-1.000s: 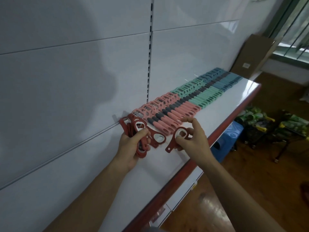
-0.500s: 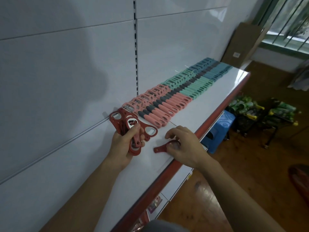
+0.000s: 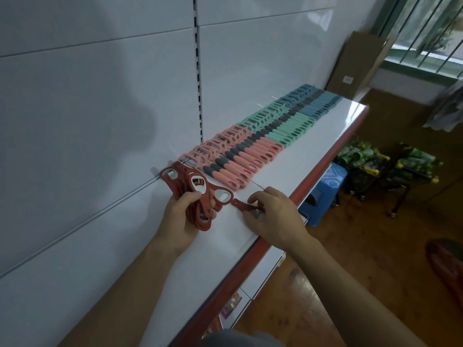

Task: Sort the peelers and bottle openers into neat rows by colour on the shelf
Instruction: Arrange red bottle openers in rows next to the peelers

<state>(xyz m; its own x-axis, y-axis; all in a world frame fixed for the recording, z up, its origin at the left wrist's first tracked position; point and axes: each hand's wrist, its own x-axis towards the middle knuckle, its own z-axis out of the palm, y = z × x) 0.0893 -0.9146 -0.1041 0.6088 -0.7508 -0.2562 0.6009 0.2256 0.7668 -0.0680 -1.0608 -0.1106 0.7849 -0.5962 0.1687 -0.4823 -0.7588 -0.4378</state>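
Grips a fanned bunch of red bottle openers (image 3: 194,187) in the left hand (image 3: 181,219), over the white shelf (image 3: 313,156), just beside the pink peelers (image 3: 240,159). Pinches a single red opener (image 3: 241,205) against the shelf with the right hand (image 3: 274,216). Farther along, mint peelers (image 3: 281,126), then blue peelers (image 3: 317,101). Below, a blue stool (image 3: 325,186) on wooden floor (image 3: 375,259); beyond, a cardboard box (image 3: 355,63) beside a barred window (image 3: 431,28).

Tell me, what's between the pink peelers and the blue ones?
The mint-green peelers, touching the pink peelers and blue peelers; the head view shows it.
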